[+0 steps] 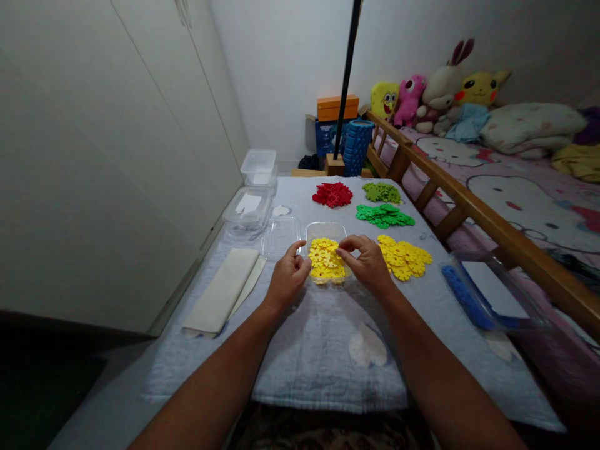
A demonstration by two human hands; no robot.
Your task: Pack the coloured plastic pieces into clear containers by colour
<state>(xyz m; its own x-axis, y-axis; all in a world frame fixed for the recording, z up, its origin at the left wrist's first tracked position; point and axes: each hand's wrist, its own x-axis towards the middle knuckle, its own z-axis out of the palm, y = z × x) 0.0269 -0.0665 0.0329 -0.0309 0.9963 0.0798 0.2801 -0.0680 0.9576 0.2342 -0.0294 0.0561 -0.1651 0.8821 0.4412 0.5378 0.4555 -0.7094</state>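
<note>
A clear plastic box (327, 228) stands in front of me on the cloth, holding several yellow flower-shaped plastic discs (323, 256). At its left wall is my left hand (288, 275), thumb and forefinger apart, the other fingers curled; whether it touches the wall I cannot tell. My right hand (368, 262) reaches over the right rim, thumb and forefinger pinched at a yellow disc above the others; the fingers partly hide it. Just right of that hand lies a loose pile of yellow discs (407, 256). A clear lid (282, 237) lies flat left of the box.
Farther back are piles of red discs (332, 194), dark green discs (384, 215) and light green discs (382, 192). Stacked clear containers (248, 206) and a folded beige cloth (222, 290) lie left. A lidded box with blue pieces (469, 297) sits right, by the wooden bed rail (462, 200).
</note>
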